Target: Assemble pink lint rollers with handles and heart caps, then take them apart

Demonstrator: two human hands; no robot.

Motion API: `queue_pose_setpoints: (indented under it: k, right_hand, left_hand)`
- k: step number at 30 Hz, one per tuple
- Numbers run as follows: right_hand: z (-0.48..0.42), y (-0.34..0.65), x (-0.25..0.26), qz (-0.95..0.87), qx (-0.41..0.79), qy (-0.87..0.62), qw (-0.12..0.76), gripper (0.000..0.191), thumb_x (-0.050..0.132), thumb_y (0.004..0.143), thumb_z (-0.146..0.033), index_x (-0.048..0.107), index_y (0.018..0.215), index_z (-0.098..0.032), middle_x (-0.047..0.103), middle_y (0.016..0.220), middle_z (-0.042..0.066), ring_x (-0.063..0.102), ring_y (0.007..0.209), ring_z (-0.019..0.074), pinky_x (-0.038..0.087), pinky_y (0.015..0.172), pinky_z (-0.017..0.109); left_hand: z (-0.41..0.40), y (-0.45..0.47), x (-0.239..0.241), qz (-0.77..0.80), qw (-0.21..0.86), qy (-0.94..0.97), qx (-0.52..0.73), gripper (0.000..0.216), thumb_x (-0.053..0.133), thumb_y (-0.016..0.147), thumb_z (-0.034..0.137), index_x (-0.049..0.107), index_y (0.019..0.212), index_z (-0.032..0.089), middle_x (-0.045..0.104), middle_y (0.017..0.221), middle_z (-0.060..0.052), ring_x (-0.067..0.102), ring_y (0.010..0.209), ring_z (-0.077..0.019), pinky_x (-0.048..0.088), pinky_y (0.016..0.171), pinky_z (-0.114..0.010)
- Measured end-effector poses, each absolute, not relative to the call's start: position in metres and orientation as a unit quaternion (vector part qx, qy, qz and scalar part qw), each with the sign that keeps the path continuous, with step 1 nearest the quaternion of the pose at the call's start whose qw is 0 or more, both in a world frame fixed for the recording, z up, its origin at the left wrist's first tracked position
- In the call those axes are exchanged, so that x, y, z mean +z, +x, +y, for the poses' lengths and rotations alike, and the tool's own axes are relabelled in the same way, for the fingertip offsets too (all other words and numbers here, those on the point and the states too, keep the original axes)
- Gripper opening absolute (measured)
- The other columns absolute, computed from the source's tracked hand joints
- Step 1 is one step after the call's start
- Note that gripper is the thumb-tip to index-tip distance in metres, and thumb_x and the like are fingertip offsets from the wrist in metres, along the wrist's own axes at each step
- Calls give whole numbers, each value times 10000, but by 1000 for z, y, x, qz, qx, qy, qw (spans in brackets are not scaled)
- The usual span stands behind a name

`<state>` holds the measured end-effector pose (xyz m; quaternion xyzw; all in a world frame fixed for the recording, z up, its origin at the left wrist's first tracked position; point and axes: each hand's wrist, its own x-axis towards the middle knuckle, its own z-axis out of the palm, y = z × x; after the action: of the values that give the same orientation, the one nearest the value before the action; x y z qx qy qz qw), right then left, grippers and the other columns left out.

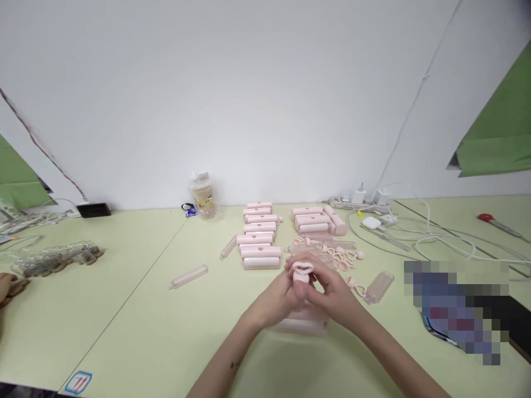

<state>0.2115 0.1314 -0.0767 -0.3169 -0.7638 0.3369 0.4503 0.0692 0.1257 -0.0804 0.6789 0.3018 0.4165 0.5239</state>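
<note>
My left hand (277, 296) and my right hand (332, 293) meet above the pale green table (136, 331). Between their fingertips they pinch a small pink heart-shaped piece (302, 271), and both hands are closed on it. Under my hands lies a pale pink box (301, 326), partly hidden. Just beyond my hands are rows of pink boxes (259, 237), a second stack of pink boxes (313, 219) and several loose pink heart-handled pieces (338, 253).
Clear tubes (188, 276) (228, 247) and a clear case (378, 287) lie loose on the table. A wrapped jar (204, 198) stands by the wall. A power strip with chargers and white cables (373, 210) is at the back right. Another person's hand (10, 287) shows at the left edge.
</note>
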Motion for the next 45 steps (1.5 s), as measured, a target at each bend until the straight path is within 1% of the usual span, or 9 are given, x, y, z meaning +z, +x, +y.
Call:
queue_pose_setpoints:
  k: [2, 4, 8, 16, 27, 30, 35, 39, 45]
  right_hand:
    - [132, 219, -80, -767, 341, -315, 443, 304, 592, 782, -316, 565, 1082, -273, 562, 1126, 66, 496, 1103, 261, 435, 905, 378]
    - [132, 232, -85, -748, 357, -308, 467, 422, 595, 788, -354, 486, 1192, -300, 516, 1214, 71, 463, 1155, 267, 408, 946, 401]
    - [133, 256, -90, -666, 375, -309, 566, 266, 517, 856, -300, 517, 1122, -305, 565, 1091, 67, 585, 972, 217, 503, 814, 334]
    - [129, 253, -84, -661, 353, -299, 591, 152, 504, 863, -230, 586, 978, -287, 531, 930, 25, 580, 784, 142, 505, 699, 228]
    - [122, 241, -87, -757, 299, -313, 490, 133, 445, 872, -198, 564, 849, -252, 545, 914, 53, 549, 908, 204, 458, 788, 337]
    - [120, 241, -87, -780, 282, -320, 458, 150, 426, 873, -181, 552, 864, -261, 543, 922, 51, 550, 903, 205, 456, 781, 337]
    - [122, 242, -87, -809, 253, -323, 420, 174, 396, 878, -146, 523, 909, -261, 529, 930, 50, 544, 901, 193, 445, 764, 325]
    - [121, 242, -86, -815, 247, -322, 414, 173, 398, 875, -138, 522, 905, -255, 530, 915, 48, 546, 879, 187, 446, 742, 319]
    - [118, 233, -88, -834, 278, -301, 370, 198, 399, 860, -112, 534, 895, -251, 543, 929, 46, 561, 851, 175, 459, 734, 310]
  left_hand:
    - [117, 51, -78, 382, 422, 753, 331, 674, 717, 504, 573, 524, 1032, 200, 545, 1012, -54, 510, 892, -235, 441, 735, -325]
    - [107, 38, -85, 449, 345, 790, 236, 671, 808, 414, 427, 541, 996, 223, 538, 1019, -44, 504, 927, -268, 443, 767, -358]
    - [90, 19, -107, 473, 290, 803, 218, 460, 624, 678, 172, 497, 1108, 274, 559, 1061, -28, 526, 977, -219, 447, 819, -329]
    - [135, -72, -74, 591, 67, 714, 369, 365, 572, 733, 344, 513, 1079, 238, 549, 1164, -62, 493, 1100, -271, 392, 930, -397]
    - [219, -126, -100, 735, 188, 548, 351, 509, 625, 638, 426, 559, 1045, 126, 654, 974, -105, 611, 882, -273, 486, 716, -334]
    - [224, -129, -107, 741, 172, 551, 344, 581, 626, 634, 424, 487, 1119, 137, 616, 1058, -118, 595, 932, -273, 483, 747, -345]
    - [208, -130, -109, 784, 89, 534, 305, 792, 597, 574, 528, 387, 1149, 25, 444, 1189, -256, 385, 1167, -405, 335, 936, -491]
    - [163, -132, -115, 773, 115, 577, 239, 582, 562, 572, 587, 550, 949, 144, 546, 1029, -142, 453, 1081, -369, 365, 900, -461]
    - [110, -114, -112, 733, 154, 638, 178, 330, 425, 764, 513, 555, 877, 232, 593, 903, -50, 564, 837, -256, 444, 677, -359]
